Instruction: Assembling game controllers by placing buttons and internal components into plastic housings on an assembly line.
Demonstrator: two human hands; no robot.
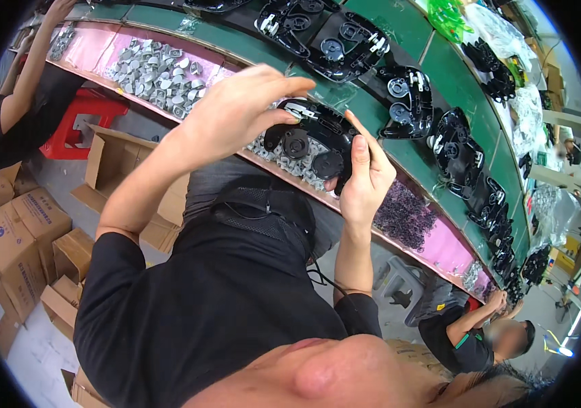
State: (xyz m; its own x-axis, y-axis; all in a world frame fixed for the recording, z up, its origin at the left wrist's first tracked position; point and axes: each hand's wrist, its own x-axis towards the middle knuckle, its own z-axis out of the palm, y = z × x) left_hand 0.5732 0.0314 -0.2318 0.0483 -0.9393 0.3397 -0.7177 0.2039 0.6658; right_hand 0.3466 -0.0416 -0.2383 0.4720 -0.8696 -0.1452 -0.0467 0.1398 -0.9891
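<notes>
A glossy black game controller shell [318, 139] is held up above the near edge of the bench. It has two round dark stick parts and a whitish piece at its upper left. My right hand [365, 180] grips the shell's right end, thumb and fingers on either side of it. At the upper left corner, my left hand [239, 112] has thumb and index finger closed over the edge beside the whitish piece. Whether a small part sits between those fingertips is hidden. Below the shell, small grey plastic caps [287, 163] lie in the pink-lined tray.
Similar black shells [409, 102] line a dark belt on the green bench [494, 129]. More grey caps [158, 71] and small dark parts [406, 217] fill the pink tray. Co-workers are at both ends. Cartons [22, 231] and a red stool [79, 126] stand at left.
</notes>
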